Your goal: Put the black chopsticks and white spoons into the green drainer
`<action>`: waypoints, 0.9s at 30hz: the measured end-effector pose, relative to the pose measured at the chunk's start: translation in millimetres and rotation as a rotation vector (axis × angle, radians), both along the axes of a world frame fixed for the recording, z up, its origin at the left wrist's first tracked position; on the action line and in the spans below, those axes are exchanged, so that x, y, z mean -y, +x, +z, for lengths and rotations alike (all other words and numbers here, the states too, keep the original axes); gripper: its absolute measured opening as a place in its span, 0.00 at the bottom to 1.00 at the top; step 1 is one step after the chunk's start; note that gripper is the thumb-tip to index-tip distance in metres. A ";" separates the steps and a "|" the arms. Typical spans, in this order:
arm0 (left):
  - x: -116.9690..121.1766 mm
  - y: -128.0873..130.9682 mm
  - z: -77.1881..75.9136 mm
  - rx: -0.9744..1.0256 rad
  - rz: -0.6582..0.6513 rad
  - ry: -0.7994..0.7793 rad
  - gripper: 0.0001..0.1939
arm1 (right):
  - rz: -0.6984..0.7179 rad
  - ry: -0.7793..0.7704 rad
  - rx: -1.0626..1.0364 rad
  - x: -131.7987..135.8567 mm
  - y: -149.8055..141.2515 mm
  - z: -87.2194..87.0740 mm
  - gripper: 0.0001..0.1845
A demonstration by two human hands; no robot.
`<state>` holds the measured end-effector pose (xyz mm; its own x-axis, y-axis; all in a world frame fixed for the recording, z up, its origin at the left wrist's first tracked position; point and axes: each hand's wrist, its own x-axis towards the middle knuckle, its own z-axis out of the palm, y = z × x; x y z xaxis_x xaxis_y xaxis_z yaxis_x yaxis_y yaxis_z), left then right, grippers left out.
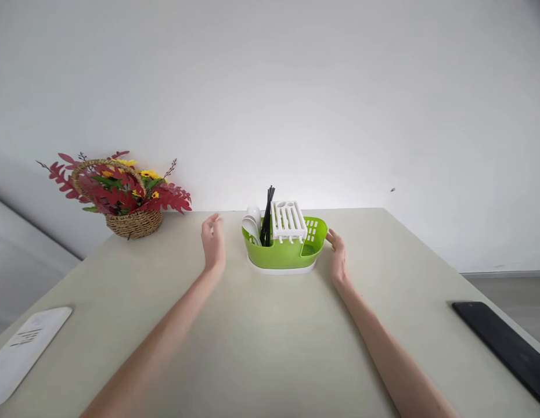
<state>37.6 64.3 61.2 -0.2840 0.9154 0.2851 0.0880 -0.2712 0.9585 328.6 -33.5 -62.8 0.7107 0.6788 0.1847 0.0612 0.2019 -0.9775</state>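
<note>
A green plastic cutlery caddy stands upright on a white base tray near the back of the table. White spoons and black chopsticks lean in its left section, and a white slotted rack with small hooks tops its middle. My left hand hovers to the left of the caddy, apart from it, with loosely curved fingers and nothing in them. On the other side, my right hand has its fingers extended beside the caddy's right end; whether the fingertips touch it I cannot tell.
A wicker basket of red and yellow artificial flowers stands at the back left by the wall. A white flat object with dark slots lies at the left edge. A black phone-like slab lies along the right edge of the table.
</note>
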 end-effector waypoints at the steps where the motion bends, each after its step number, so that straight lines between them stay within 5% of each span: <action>1: -4.6 6.1 13.5 -0.033 -0.017 0.044 0.16 | 0.000 -0.001 -0.005 -0.7 0.0 -0.9 0.40; 5: -17.6 41.8 58.1 -0.146 -0.154 0.219 0.20 | 0.004 0.008 -0.026 -3.4 -1.4 -1.7 0.40; 9: -21.8 84.6 79.5 -0.216 -0.336 0.243 0.27 | 0.014 0.001 -0.046 -5.6 -3.3 1.4 0.41; 17: -33.2 136.4 88.4 -0.453 -0.345 -0.225 0.43 | 0.027 0.000 -0.060 -2.2 -7.4 12.1 0.39; 27: -54.9 127.4 77.6 -0.449 -0.448 -0.442 0.07 | 0.058 0.003 -0.064 -9.1 -5.2 7.6 0.38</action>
<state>165.0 119.2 138.8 0.1965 0.9713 -0.1337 0.4664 0.0273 0.8842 323.4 -24.4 -55.1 0.6807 0.7186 0.1423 -0.0133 0.2064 -0.9784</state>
